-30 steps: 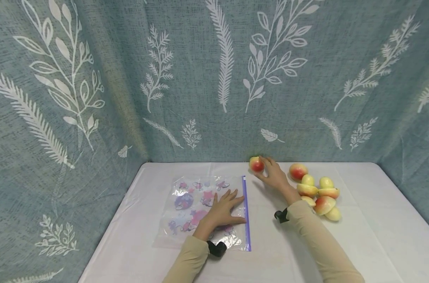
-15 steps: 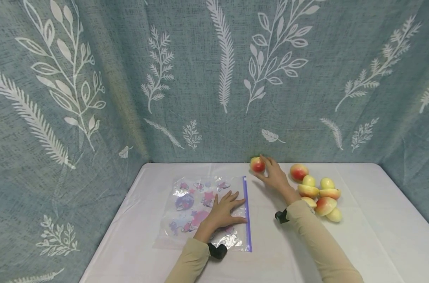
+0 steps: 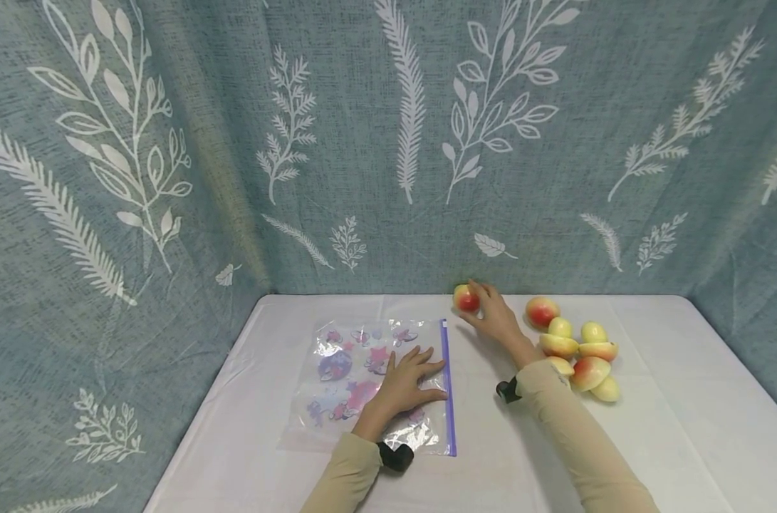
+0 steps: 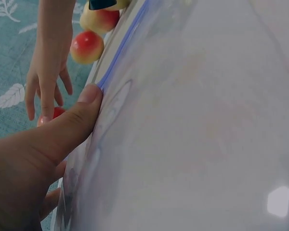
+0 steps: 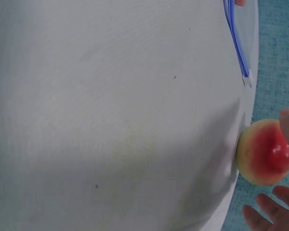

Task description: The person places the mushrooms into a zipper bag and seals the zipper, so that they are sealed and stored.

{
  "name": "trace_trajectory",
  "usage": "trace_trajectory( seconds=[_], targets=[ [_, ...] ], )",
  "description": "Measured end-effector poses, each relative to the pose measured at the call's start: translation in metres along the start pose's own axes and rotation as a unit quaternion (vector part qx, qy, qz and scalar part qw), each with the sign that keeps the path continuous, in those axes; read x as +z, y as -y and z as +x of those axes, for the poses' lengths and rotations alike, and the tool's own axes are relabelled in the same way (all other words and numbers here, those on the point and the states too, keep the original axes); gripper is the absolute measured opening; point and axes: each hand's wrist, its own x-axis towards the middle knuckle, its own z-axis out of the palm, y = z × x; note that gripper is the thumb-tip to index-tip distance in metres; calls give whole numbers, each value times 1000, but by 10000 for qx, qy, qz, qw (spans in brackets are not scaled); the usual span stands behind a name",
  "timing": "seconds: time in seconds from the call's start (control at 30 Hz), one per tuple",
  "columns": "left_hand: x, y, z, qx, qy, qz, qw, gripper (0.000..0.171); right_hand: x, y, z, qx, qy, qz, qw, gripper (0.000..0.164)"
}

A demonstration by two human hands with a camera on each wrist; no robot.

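Observation:
A clear zip bag [image 3: 337, 413] with pink and purple prints lies flat at the left-centre of the table, its blue-purple slider strip [image 3: 450, 420] facing right. My left hand [image 3: 406, 381] rests on it with fingers spread, thumb near the strip. At the table's far edge, my right hand [image 3: 493, 317] has thumb and index finger around a round red-and-yellow fruit [image 3: 466, 299], apparently a peach. In the right wrist view this fruit [image 5: 262, 151] sits against the thumb, while the other fingers [image 5: 269, 209] are spread below it. Part of the fruit is hidden by the hand.
Right of my right hand, a whole red-and-yellow fruit [image 3: 542, 312] stands near the back edge. In front of it lie several hollow-looking fruit pieces [image 3: 590, 372] and small yellow egg-shaped balls [image 3: 593, 332]. A leaf-patterned blue-green curtain [image 3: 375, 142] hangs around the white table [image 3: 234, 427].

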Motion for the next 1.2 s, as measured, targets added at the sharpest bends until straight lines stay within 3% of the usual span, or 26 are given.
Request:
trace_trajectory(
  seconds=[0.2, 0.47, 0.7, 1.2],
  targets=[
    [0, -1, 0, -45, -148, -48, 9999, 59, 4, 1, 2, 9, 6, -33, 10000, 72],
    [4, -1, 0, -30, -609, -391, 9974, 41, 6, 3, 1, -34, -51, -18, 10000, 70],
    [9, 2, 2, -12, -958, -417, 9945, 37, 7, 1, 3, 61, -9, 72, 10000, 68],
    [8, -1, 2, -159, -1314, -486, 9900, 31, 9, 1, 5, 5, -231, 111, 9997, 57]
  ],
)
